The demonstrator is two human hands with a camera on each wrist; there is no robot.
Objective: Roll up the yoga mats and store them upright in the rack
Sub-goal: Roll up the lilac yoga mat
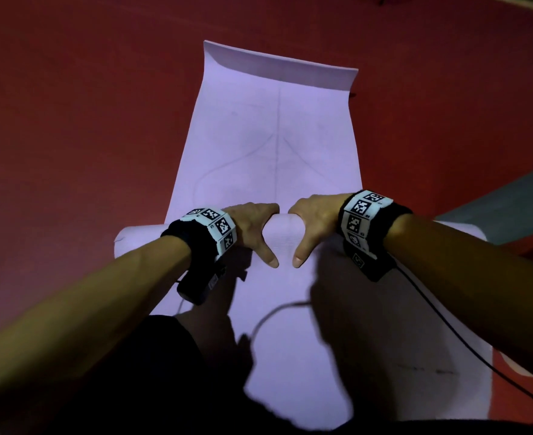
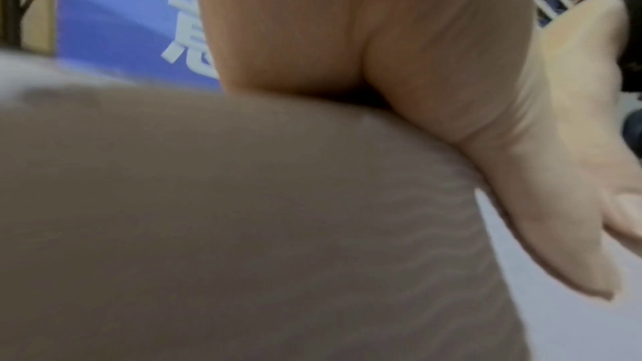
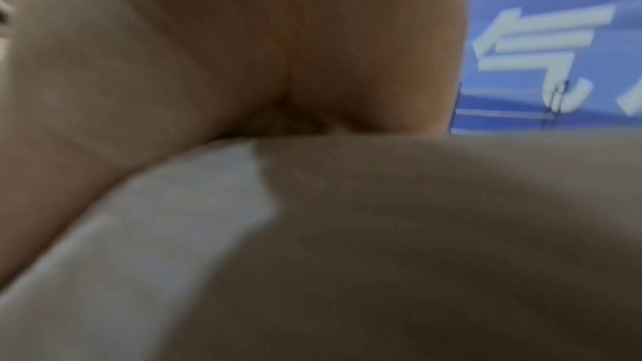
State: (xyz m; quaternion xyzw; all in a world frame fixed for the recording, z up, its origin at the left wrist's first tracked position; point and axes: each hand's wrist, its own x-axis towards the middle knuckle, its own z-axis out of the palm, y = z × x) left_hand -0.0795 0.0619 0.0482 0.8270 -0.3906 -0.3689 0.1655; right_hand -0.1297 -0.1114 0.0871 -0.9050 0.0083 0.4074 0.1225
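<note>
- Lavender yoga mat lies on the red floor, running from 6 o'clock up to 12 o'clock in the head view; far edge curls up slightly.
- Rolled section sits across the mat at centre, roll axis 9-to-3 o'clock.
- Left hand is on the roll just at 9 o'clock of centre, fingers wrapped over the far side, thumb splayed down the near side.
- Right hand mirrors it at 3 o'clock, fingers curled over the roll, thumb pointing toward 7 o'clock; thumbs close, not touching.
- Left wrist view: palm pressed on the roll's curve (blurred).
- Right wrist view: same contact, too blurred for finger detail.
- Black cable trails from the right wrist toward 5 o'clock.
- Grey mat lies at 3 o'clock.
</note>
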